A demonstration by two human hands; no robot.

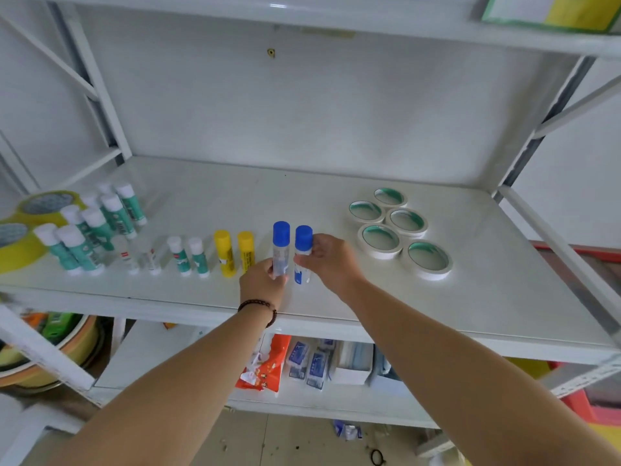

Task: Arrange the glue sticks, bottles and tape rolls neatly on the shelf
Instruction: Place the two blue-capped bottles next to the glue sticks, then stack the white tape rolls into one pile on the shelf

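Note:
Two clear glue bottles with blue caps stand upright side by side near the front of the white shelf (336, 183). My left hand (260, 282) grips the left bottle (281, 247) low on its body. My right hand (331, 258) holds the right bottle (303, 242) just under its cap. To their left stand two yellow glue sticks (224, 252), two small green-and-white glue sticks (188, 255), two clear white-capped sticks (141, 258) and a cluster of several green glue sticks (94, 227). Several white tape rolls (379, 240) lie flat at the right.
Two large yellow tape rolls (20, 237) sit at the shelf's far left edge. An upper shelf (336, 15) hangs overhead. Slanted white frame posts (551, 105) flank both sides. The lower shelf holds packets and boxes (312, 361); a basin (50, 351) sits lower left.

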